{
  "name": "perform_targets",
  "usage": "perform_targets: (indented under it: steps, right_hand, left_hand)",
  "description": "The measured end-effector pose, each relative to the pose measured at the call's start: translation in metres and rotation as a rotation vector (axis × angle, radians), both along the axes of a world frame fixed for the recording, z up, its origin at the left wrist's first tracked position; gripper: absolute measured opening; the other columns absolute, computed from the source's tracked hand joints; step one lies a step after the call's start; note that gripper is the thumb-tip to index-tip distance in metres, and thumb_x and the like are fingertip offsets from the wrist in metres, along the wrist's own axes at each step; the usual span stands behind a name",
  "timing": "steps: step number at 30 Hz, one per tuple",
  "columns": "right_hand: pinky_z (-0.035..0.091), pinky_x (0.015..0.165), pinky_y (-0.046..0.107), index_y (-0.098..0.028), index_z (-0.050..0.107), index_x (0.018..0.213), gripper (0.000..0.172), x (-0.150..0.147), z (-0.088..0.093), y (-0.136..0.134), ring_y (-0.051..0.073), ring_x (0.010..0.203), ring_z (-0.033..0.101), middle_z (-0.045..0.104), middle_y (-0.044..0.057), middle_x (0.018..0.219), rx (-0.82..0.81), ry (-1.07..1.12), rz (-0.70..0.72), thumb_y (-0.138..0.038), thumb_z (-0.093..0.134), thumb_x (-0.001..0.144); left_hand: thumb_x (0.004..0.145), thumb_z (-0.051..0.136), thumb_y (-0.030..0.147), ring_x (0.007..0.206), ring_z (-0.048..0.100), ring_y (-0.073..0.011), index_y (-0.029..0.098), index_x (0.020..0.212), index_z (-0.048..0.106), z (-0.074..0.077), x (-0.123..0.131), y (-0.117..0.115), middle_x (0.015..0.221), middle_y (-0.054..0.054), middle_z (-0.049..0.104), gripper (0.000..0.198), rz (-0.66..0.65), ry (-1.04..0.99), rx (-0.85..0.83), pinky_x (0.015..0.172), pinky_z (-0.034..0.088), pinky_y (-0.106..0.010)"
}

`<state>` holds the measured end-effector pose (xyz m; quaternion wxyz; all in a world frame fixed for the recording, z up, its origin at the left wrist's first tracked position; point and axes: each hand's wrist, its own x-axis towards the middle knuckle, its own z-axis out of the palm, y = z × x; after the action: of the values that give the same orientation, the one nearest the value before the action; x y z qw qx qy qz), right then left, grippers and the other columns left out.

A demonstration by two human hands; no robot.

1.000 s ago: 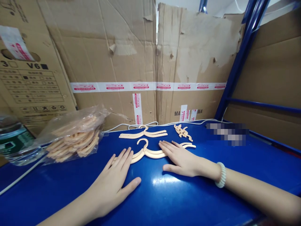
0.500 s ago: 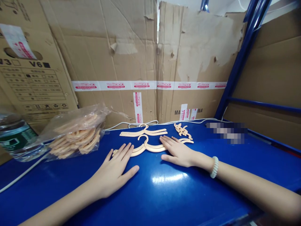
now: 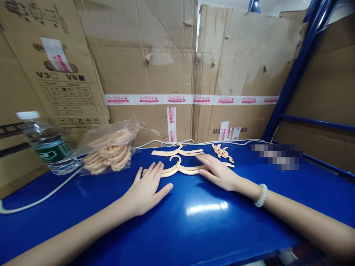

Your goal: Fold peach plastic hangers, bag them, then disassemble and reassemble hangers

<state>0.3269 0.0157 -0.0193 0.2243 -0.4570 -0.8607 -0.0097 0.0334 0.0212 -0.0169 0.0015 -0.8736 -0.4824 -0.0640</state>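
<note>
A beige clothes hanger (image 3: 188,171) lies on the blue tabletop, its hook pointing away from me. My left hand (image 3: 146,191) rests over its left end, fingers stretched out and thumb apart. Over the hanger's right arm is my right hand (image 3: 220,173), fingers extended and the palm apparently lifted a little, with a shadow beneath. Neither hand grips anything. Just behind lies another beige hanger (image 3: 191,152), which the right fingertips come close to. To its right is a small heap of beige hook-like pieces (image 3: 222,152).
A clear plastic bag (image 3: 111,149) full of beige hanger parts sits at left, beside a water bottle (image 3: 51,146). A white cable (image 3: 50,195) runs along the table's left and back. Cardboard sheets (image 3: 155,122) stand behind; a blue metal post (image 3: 291,74) rises at right. A blurred-out item lies back right.
The view has swung left, bringing the whole bottle into sight. My right hand has shifted slightly and its thumb has drawn in towards the fingers; my left hand stays on the hanger's end.
</note>
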Motion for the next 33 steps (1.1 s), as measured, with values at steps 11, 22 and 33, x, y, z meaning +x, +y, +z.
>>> perform_targets:
  steps: [11,22,33]
  right_hand:
    - [0.05,0.067,0.035,-0.02,0.068,0.097,0.024,0.027,0.013,0.012,0.021,0.073,0.063,0.07,0.007,0.081,0.17,0.133,-0.135,-0.026,0.046,0.09]
    - [0.049,0.066,0.032,-0.016,0.068,0.103,0.029,0.01,0.004,0.005,0.021,0.076,0.063,0.065,0.009,0.085,0.03,-0.044,-0.079,-0.028,0.043,0.095]
    - [0.048,0.073,0.033,-0.016,0.068,0.104,0.027,0.007,0.007,0.002,0.022,0.082,0.061,0.065,0.009,0.089,-0.014,-0.088,-0.058,-0.025,0.043,0.095]
  left_hand:
    - [0.094,0.038,0.033,0.138,0.039,-0.0324,0.013,0.138,0.045,-0.006,-0.019,0.022,0.145,-0.018,0.048,0.049,-0.066,-0.125,0.118,0.111,0.03,-0.061]
    - [0.098,0.033,0.042,0.145,0.024,-0.0301,0.011,0.147,0.033,-0.007,-0.006,0.001,0.155,-0.015,0.032,0.058,-0.09,-0.086,0.02,0.116,0.019,-0.06]
    - [0.098,0.03,0.054,0.147,0.012,-0.0296,0.015,0.153,0.019,-0.002,-0.001,-0.004,0.159,-0.011,0.017,0.069,-0.096,-0.027,-0.093,0.117,0.013,-0.061]
